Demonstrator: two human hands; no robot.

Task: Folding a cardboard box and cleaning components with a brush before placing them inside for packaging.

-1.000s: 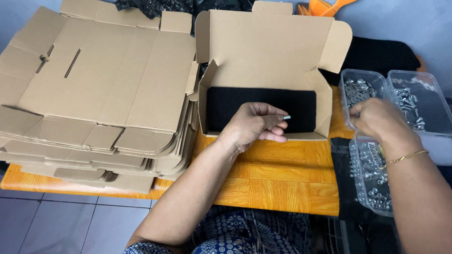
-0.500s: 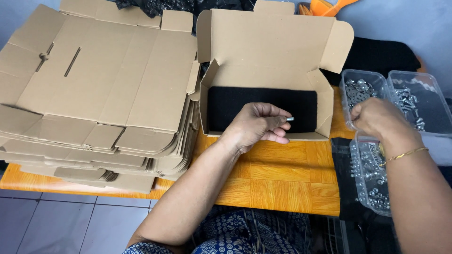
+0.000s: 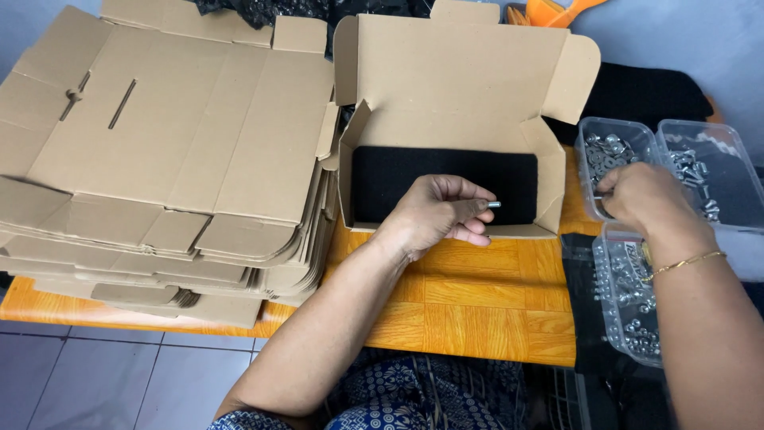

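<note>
Fingers of the left hand (image 3: 442, 215) pinch a small metal bolt (image 3: 493, 205) over the open cardboard box (image 3: 465, 80); the right hand (image 3: 641, 197) grips hardware in a clear tray (image 3: 593, 179).

An orange wooden bench (image 3: 477, 306) with a plank pattern carries everything. At nine o'clock a tall stack of flat, unfolded brown cardboard box blanks (image 3: 167, 151) covers its left part and overhangs the near edge. At twelve o'clock stands an open brown cardboard box (image 3: 461, 87), lid flap up, lined with a black foam pad (image 3: 398, 179). At three o'clock lie clear plastic trays of small silver metal hardware (image 3: 637, 310), beside a black cloth (image 3: 645, 91) at one o'clock.
</note>
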